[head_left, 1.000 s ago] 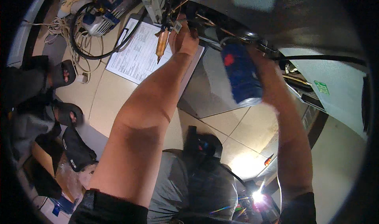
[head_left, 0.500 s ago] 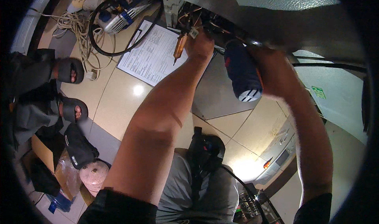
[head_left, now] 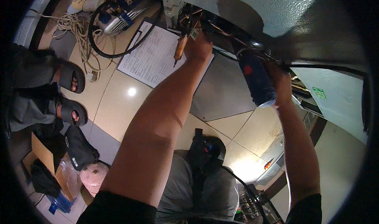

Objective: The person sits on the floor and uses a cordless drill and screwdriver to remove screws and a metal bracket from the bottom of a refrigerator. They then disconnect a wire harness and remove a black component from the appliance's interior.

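My left hand (head_left: 198,46) is reaching into the lower opening of a grey metal cabinet (head_left: 213,3), its fingers curled and partly hidden among thin pipes and wires. Just left of it hangs a copper filter drier (head_left: 181,48) with a narrow tip pointing down, and a small pale tag (head_left: 194,34) sits between the two. To the right, my right hand (head_left: 281,82) is closed round the far side of a dark blue cylindrical canister (head_left: 256,79) with a red patch. The canister tilts, its upper end at the cabinet's edge beside a shiny metal part (head_left: 256,45).
A clipboard with a printed form (head_left: 146,58) lies on the tiles. Beyond it are a pump-like machine (head_left: 118,21) with a black hose and a coiled pale cable (head_left: 81,42). Another person's sandalled feet (head_left: 73,84) stand left, near an open carton (head_left: 43,153) and pink round object (head_left: 94,176).
My right hand and the canister have shifted right and slightly toward me, and the canister leans more. A dark rounded shadow now shows on the cabinet panel. My left hand has barely moved.
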Demonstrator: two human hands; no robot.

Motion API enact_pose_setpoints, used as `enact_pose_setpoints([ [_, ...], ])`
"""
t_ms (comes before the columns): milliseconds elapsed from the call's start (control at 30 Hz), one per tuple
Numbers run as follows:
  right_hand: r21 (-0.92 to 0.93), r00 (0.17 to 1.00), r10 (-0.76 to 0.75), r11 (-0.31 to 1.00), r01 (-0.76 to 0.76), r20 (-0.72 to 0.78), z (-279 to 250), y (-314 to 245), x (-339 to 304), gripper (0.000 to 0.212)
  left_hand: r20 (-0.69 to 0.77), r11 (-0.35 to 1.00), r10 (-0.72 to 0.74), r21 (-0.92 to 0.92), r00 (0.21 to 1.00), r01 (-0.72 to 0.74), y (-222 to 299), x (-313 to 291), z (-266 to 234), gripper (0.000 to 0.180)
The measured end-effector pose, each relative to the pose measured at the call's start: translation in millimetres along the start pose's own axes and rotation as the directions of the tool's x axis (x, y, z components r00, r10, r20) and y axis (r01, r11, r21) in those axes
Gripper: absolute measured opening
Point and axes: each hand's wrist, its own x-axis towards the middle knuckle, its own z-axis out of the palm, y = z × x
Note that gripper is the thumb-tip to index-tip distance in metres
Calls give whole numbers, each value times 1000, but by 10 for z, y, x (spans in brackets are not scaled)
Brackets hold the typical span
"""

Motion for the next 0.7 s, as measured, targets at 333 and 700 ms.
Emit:
enact_pose_setpoints([
  [333,-430,950,114,903,22,289,-206,-777,398,27,-53,994,56,-87,997,-61,-138,-57,247,55],
  [700,-407,972,-42,903,136,231,-293,-768,325,30,88,995,-17,-92,996,25,18,-4,-25,45],
])
